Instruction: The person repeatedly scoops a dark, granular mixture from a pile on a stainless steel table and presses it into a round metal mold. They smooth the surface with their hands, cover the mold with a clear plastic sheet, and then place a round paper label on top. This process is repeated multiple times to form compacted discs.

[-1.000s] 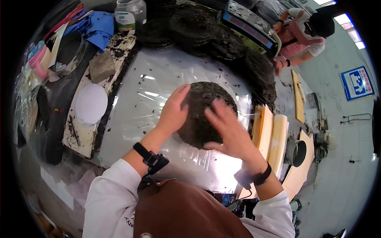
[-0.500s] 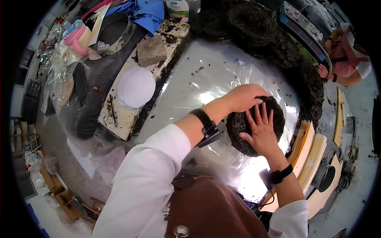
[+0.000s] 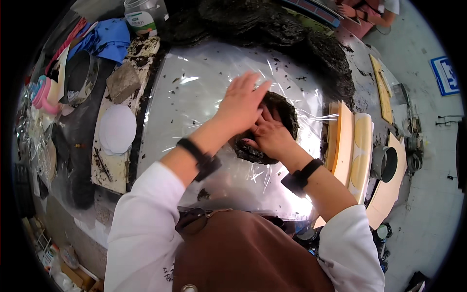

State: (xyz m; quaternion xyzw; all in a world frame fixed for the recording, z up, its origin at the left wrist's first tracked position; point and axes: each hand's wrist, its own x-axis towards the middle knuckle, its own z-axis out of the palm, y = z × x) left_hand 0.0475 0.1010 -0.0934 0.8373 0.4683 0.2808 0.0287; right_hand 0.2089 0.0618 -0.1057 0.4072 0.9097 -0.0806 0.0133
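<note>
A thick, round, dark cake (image 3: 288, 111) of damp, leafy-looking matter lies on a clear plastic sheet (image 3: 180, 107) over the worktable. My right hand (image 3: 273, 139) rests on top of it, palm down, with the fingers spread. Beside the cake's left edge is my left hand (image 3: 241, 103), its fingers stretched away from me and slightly blurred; it partly overlaps the cake and the right fingertips. Whether the left hand touches the cake, I cannot tell. Neither hand grips anything.
Dark stacked cakes (image 3: 243, 24) line the far side. At left, a soiled white board (image 3: 111, 168) bears white paper discs (image 3: 117, 129) and a stone-like block (image 3: 123, 82). Upright boards (image 3: 343, 146) and a grey ring (image 3: 385, 164) stand right. Another person's hand (image 3: 346, 10) shows far right.
My left hand has left the cake's far edge and straightened its fingers toward the left side. The right hand stays on the cake. The whole view has shifted.
</note>
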